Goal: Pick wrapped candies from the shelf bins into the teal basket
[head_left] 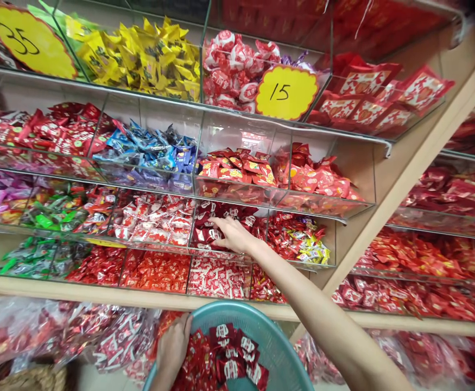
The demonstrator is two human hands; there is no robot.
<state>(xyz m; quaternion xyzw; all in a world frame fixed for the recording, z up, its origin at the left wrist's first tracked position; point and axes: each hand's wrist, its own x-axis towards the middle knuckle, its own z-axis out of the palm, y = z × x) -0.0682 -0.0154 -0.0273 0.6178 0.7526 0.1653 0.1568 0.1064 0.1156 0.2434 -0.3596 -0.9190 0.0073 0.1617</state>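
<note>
A teal plastic basket (280,339) is below the shelves, with dark red candy packets (233,355) and brighter red ones inside. My left hand (174,345) is closed over the basket's left rim. My right hand (234,234) reaches up into a clear shelf bin of dark maroon candy packets (205,234) with white print. Its thumb and fingers are apart, over the packets and seemingly touching them. No packet can be seen lifted in that hand, though part of the bin is hidden behind it.
Clear-walled bins of wrapped candies fill several tiers, including yellow packets (139,57) and blue ones (151,144). Yellow price tags (288,92) hang in front. A slanted wooden post (400,168) stands right. Bulging plastic bags (66,331) lie under the bottom shelf edge (99,293).
</note>
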